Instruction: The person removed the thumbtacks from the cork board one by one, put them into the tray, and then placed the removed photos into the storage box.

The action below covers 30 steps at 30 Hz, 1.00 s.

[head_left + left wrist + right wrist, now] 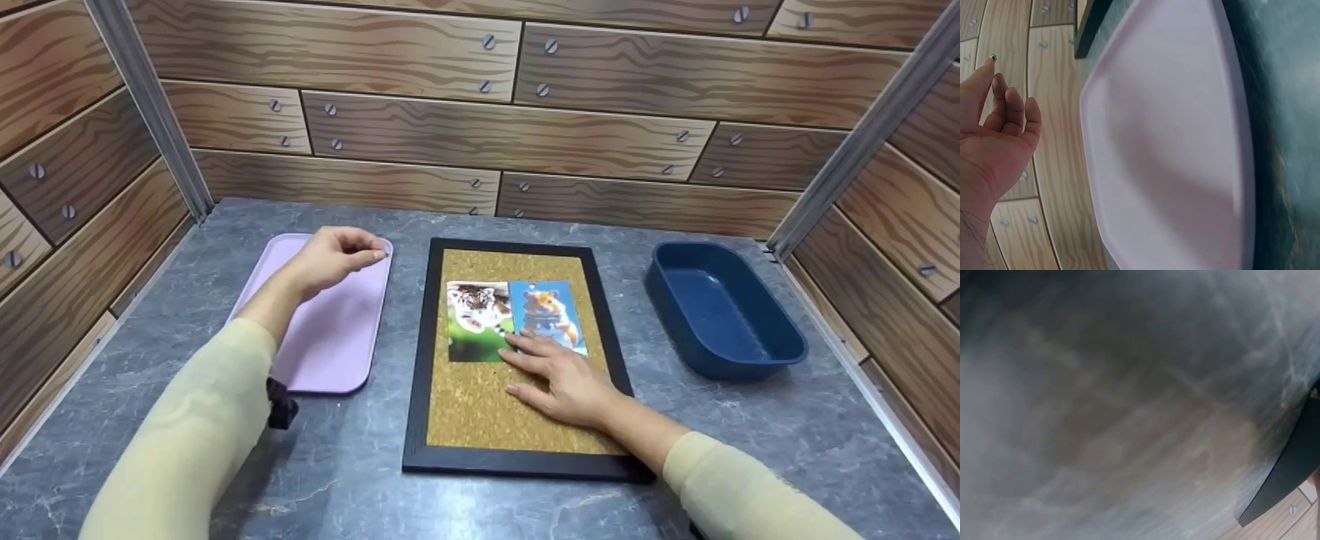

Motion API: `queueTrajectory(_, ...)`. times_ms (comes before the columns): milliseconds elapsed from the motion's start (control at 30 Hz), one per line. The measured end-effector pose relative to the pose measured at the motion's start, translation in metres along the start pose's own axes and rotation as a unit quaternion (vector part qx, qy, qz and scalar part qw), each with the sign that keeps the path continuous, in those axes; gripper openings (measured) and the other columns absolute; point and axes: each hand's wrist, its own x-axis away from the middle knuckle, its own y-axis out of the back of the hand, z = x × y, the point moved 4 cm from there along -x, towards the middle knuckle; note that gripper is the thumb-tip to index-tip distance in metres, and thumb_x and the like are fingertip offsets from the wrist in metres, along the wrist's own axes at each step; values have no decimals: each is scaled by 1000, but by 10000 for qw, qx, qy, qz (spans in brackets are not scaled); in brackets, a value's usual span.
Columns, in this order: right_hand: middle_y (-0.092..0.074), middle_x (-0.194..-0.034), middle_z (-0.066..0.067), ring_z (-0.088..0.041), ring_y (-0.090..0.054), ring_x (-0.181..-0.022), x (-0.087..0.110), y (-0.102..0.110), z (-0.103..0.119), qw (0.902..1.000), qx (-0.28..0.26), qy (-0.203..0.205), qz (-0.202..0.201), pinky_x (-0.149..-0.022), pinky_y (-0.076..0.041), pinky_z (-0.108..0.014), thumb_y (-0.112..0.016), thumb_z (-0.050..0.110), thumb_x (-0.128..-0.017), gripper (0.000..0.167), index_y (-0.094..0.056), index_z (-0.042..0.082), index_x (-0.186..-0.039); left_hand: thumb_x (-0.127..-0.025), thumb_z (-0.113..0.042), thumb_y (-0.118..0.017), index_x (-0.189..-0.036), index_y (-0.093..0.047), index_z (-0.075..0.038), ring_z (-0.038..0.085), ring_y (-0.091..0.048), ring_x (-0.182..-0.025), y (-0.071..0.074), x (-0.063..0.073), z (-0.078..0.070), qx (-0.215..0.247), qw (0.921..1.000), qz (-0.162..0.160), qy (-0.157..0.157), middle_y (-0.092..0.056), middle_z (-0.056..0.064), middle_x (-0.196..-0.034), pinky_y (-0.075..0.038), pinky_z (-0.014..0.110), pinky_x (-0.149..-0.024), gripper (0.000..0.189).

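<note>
Above the far right corner of a lilac tray [330, 337], my left hand [330, 259] pinches a small shiny pin [993, 57] between thumb and fingertips. A cork board [487, 412] with a black frame lies flat in the middle. Two pictures lie side by side on it: a tiger picture [476, 337] and a blue hamster picture [551, 300], which has a small pale dot at its top edge. My right hand [562, 379] rests with spread fingers on the cork and the lower part of the hamster picture.
A dark blue oval tub [720, 315] stands right of the board. The grey marbled table [337, 465] is bounded by wood-patterned walls [420, 127] at the back and both sides. Metal posts stand in the back corners.
</note>
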Motion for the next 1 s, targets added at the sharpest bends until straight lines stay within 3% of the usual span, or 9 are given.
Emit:
queueTrajectory(500,-42,-167,2,-29,-35,-155,1,0,1,9999,33,-97,24,-121,-34,-56,-55,59,-106,62,-54,24,-157,-103,-13,-72,-116,-74,6,10,-55,-85,25,15,31,-216,9990,-195,340,-66,-4,-91,-48,27,-77,24)
queueTrajectory(700,-42,-167,2,-30,-35,-155,1,0,1,10000,-15,-94,11,-121,-33,-57,-56,58,-106,62,-55,24,-157,-103,-17,-71,-119,-74,4,11,-58,-90,33,20,44,-325,9977,-210,549,-69,-2,-100,-53,32,-85,27)
queueTrajectory(1000,-43,-166,0,-30,-35,-155,0,0,1,10000,-40,52,-14,-122,-33,-56,-57,55,-107,60,-56,21,-156,-102,-12,-72,-123,-70,9,17,-63,-100,36,25,55,32,9967,-111,803,-68,2,-104,-60,38,-92,30)
